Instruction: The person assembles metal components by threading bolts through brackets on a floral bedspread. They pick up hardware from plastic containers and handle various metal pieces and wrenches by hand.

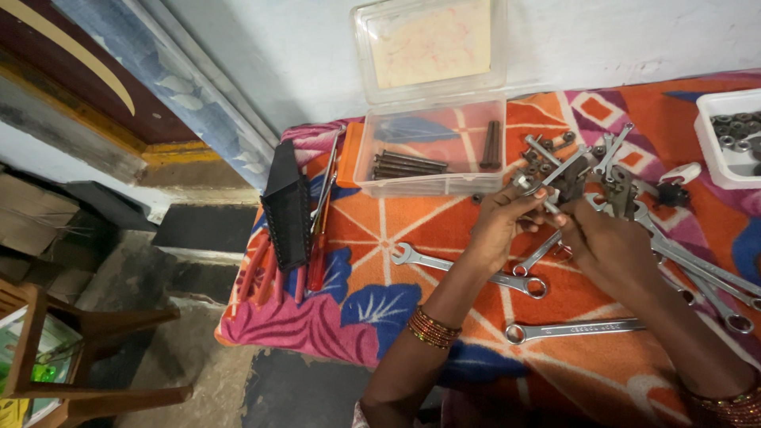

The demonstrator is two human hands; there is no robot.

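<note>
My left hand [498, 226] and my right hand [604, 246] meet over the patterned orange cloth [380, 238]. Together they pinch a small metal bolt or nut [545, 201] between the fingertips. Just beyond the fingers lies a heap of bolts, nuts and dark metal parts [583, 162]. Under my hands lie several combination spanners, one [468, 269] beneath my left wrist and another [575, 329] nearer to me. Bangles ring both wrists.
A clear plastic box [432, 147] with its lid up holds several long rusty bolts. A white tray [729, 135] of nuts stands at far right. A black tool rack [287, 202] and red-handled tools [265, 273] lie at the cloth's left edge. A wooden stool [71, 349] stands on the floor.
</note>
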